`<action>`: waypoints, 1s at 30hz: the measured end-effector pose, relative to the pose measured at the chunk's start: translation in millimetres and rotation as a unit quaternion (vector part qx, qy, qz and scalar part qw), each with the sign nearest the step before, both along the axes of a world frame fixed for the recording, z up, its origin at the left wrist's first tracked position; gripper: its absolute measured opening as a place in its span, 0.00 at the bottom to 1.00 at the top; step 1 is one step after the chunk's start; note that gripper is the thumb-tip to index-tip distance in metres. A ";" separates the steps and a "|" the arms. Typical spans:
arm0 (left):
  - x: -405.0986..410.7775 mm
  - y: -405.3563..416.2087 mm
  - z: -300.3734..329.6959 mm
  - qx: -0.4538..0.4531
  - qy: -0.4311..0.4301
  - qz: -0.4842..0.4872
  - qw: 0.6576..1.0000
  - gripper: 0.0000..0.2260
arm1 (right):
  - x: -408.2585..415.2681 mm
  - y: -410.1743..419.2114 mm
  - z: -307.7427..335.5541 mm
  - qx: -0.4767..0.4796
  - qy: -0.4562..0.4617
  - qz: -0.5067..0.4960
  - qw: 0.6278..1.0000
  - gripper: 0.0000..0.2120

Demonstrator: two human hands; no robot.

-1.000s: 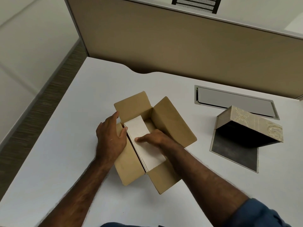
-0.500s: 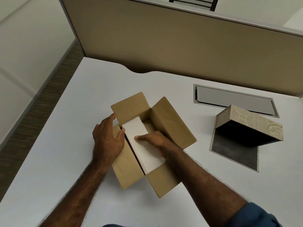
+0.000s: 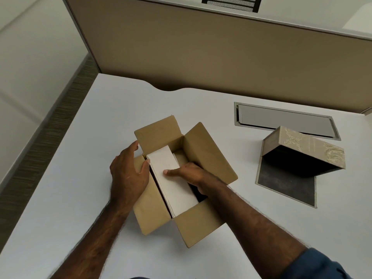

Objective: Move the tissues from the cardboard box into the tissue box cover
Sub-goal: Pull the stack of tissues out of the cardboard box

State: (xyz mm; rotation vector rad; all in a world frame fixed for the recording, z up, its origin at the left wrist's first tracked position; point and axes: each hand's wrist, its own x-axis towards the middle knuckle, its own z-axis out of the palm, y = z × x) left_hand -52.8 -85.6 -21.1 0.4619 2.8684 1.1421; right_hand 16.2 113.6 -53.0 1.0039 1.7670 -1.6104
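A brown cardboard box [image 3: 203, 152] stands open on the white desk, its flaps spread out. A white stack of tissues [image 3: 171, 178] lies tilted inside it, its left long edge raised above the box rim. My right hand [image 3: 191, 176] grips the stack, thumb on top and fingers down inside the box along its right side. My left hand [image 3: 128, 174] rests on the box's left flap, thumb touching the stack's far left corner. The beige patterned tissue box cover [image 3: 302, 152] stands to the right, hinged open over its dark base.
A grey cable hatch [image 3: 281, 119] is set into the desk behind the cover. A tan partition wall [image 3: 201, 57] runs along the desk's far edge. The desk's left edge drops to a striped floor [image 3: 50, 133].
The tissue stack has risen and tilted further out of the box, opening a dark gap on its left. My right fingers have dug deeper beside it. The left hand barely moved.
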 end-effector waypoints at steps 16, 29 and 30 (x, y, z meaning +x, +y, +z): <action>7.8 -3.2 7.0 -0.021 -0.024 0.031 0.999 0.16 | 12.4 -4.9 21.0 0.047 0.121 0.078 0.988 0.29; 13.9 0.6 42.7 0.055 0.006 0.067 0.996 0.15 | 43.0 26.5 99.3 -0.235 0.151 -0.016 0.960 0.19; 18.3 3.8 51.7 0.083 0.015 0.061 0.995 0.14 | 49.1 34.4 107.6 -0.249 0.143 -0.009 0.958 0.20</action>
